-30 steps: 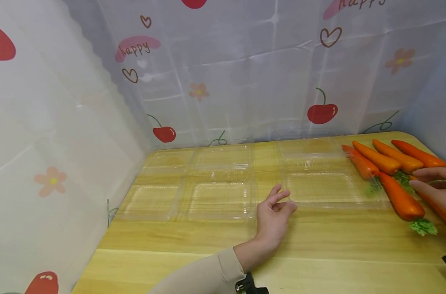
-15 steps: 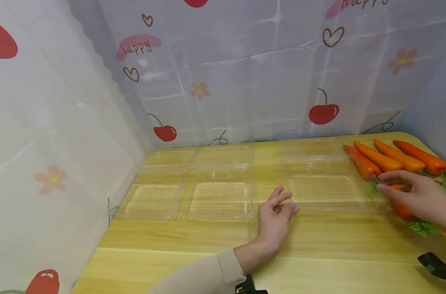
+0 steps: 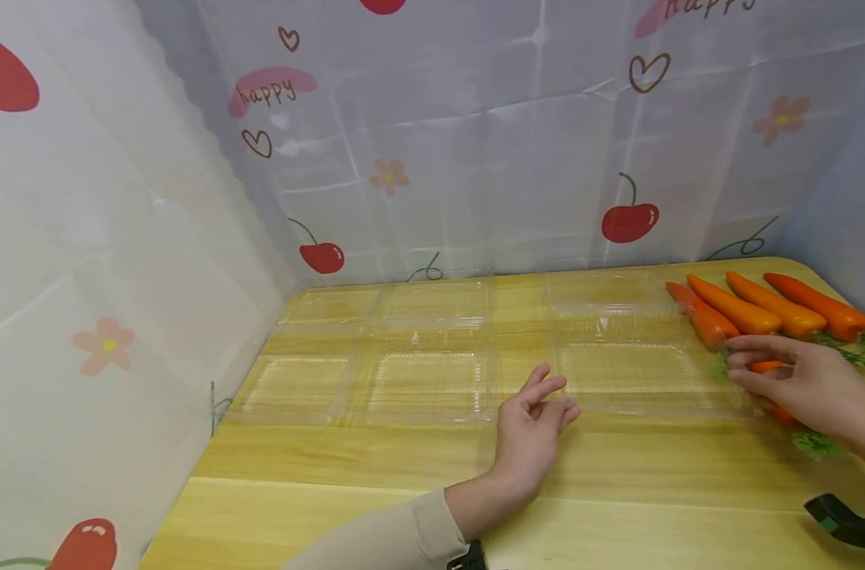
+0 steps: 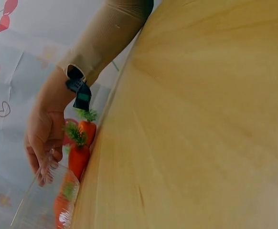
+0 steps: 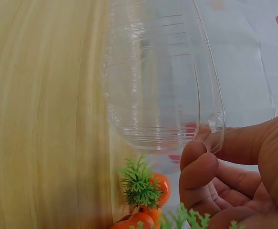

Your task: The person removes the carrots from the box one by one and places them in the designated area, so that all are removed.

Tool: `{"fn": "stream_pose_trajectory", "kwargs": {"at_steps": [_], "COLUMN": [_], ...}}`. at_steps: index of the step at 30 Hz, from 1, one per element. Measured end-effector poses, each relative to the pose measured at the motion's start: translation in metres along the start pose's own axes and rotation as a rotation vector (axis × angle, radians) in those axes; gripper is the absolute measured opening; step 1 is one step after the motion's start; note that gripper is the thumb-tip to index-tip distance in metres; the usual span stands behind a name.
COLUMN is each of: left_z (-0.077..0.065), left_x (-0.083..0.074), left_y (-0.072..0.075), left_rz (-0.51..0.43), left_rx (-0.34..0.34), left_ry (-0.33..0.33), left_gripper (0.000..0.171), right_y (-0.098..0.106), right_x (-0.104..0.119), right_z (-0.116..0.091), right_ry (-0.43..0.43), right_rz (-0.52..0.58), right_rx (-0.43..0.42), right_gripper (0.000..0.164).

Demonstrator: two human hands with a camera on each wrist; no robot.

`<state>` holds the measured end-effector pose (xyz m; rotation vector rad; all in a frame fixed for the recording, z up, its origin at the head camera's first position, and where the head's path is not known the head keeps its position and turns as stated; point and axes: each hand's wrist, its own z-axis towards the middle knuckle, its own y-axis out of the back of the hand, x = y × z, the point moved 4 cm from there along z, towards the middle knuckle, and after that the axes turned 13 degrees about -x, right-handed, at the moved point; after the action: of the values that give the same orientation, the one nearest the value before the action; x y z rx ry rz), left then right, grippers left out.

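A clear plastic clamshell food box (image 3: 625,372) lies opened out on the wooden table, its lid half toward the back. My left hand (image 3: 528,439) pinches its front left corner between thumb and index finger, the other fingers raised. At the opposite side my right hand (image 3: 806,380) pinches the rim of the same box, as the right wrist view shows at the box's corner (image 5: 215,121). Orange carrots (image 3: 735,305) with green tops lie beside and under the right hand, which partly covers one of them. The left wrist view shows the right hand (image 4: 46,138), not the left.
Two more opened clear boxes (image 3: 425,388) (image 3: 297,388) lie side by side at the left of the table (image 3: 333,507). A printed curtain (image 3: 461,158) hangs close behind the back edge, with another on the left.
My right hand has moved left from over the carrots and taken hold of the box's right side. The left hand has stayed at the front left corner.
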<state>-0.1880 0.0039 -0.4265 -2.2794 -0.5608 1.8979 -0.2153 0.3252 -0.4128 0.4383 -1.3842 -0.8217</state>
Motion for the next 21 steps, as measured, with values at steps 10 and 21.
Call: {"fn": "stream_pose_trajectory", "kwargs": {"at_steps": [10,21], "left_z": [-0.005,-0.003], "left_x": [-0.010,-0.025], "left_y": [0.004,0.014], "left_rz": [0.006,0.004], "left_rx": [0.017,0.058], "left_ry": [-0.012,-0.009], "left_gripper": [0.030,0.033], "right_y": [-0.007,-0.007], "right_x": [0.004,0.018], "right_z": [0.000,0.001], "right_ry": [-0.011,0.038], "right_rz": [0.050,-0.028], "right_rx": [0.026,0.008], "right_gripper": [0.050,0.051]}}
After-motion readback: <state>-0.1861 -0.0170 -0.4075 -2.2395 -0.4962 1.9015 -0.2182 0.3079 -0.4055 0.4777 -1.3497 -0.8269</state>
